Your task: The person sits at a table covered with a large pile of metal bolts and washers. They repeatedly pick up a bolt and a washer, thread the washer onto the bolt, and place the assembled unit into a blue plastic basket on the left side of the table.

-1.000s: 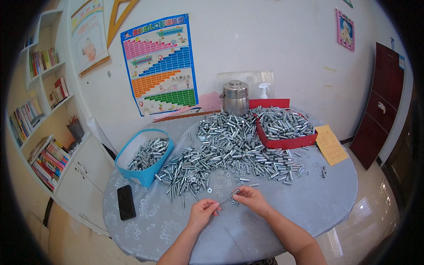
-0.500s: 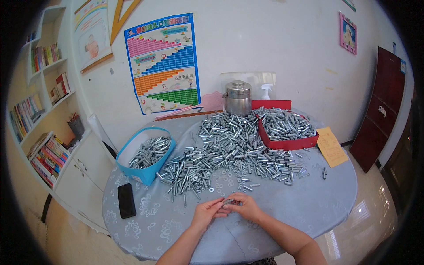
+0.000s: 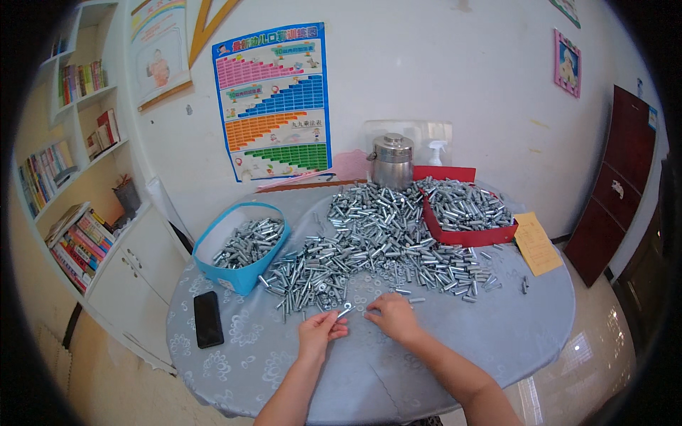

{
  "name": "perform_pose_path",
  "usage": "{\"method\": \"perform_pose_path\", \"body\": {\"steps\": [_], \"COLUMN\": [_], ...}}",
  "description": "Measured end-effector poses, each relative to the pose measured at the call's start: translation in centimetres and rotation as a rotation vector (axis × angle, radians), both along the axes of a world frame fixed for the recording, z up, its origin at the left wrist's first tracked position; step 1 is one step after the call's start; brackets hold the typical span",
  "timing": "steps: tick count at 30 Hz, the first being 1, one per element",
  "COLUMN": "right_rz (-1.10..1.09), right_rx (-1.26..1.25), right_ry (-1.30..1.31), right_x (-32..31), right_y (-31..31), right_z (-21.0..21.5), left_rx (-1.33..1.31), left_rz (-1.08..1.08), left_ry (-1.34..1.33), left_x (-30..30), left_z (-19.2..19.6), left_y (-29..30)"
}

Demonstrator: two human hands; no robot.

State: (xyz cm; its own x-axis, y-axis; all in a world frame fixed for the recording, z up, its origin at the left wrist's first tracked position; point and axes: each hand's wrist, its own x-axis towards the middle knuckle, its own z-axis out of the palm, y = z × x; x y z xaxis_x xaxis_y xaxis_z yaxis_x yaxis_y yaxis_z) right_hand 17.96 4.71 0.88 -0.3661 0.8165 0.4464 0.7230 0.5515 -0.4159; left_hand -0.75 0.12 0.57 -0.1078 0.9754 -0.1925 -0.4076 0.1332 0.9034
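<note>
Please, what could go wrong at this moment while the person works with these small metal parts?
The left hand pinches a small bolt only at the fingertips; it could slip and roll off the table. Loose bolts already lie apart near the right edge. The phone sits close to the left edge, so a sweeping arm might knock it down.

The hands have drawn apart: the left hand (image 3: 321, 332) now holds the small metal bolt (image 3: 345, 310) alone, while the right hand (image 3: 393, 317) has moved toward the pile of bolts (image 3: 369, 241).

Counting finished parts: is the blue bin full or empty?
Partly full: the blue bin holds a heap of metal bolts below its rim.
</note>
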Motion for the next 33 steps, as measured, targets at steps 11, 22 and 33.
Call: {"method": "perform_pose_path", "body": {"steps": [11, 22, 33], "right_rz": [-0.098, 0.225, 0.215], "right_rx": [-0.307, -0.737, -0.116], "right_ry": [0.371, 0.884, 0.4], "right_x": [-0.4, 0.1, -0.7], "right_y": [-0.4, -0.4, -1.4], "right_z": [0.0, -0.3, 0.5], "left_rx": [-0.068, -0.099, -0.128], "left_rz": [-0.053, -0.186, -0.163], "left_ry": [0.035, -0.092, -0.067], "left_x": [0.4, 0.2, 0.7], "left_z": [0.1, -0.4, -1.1], "left_y": [-0.2, -0.1, -0.2]}}
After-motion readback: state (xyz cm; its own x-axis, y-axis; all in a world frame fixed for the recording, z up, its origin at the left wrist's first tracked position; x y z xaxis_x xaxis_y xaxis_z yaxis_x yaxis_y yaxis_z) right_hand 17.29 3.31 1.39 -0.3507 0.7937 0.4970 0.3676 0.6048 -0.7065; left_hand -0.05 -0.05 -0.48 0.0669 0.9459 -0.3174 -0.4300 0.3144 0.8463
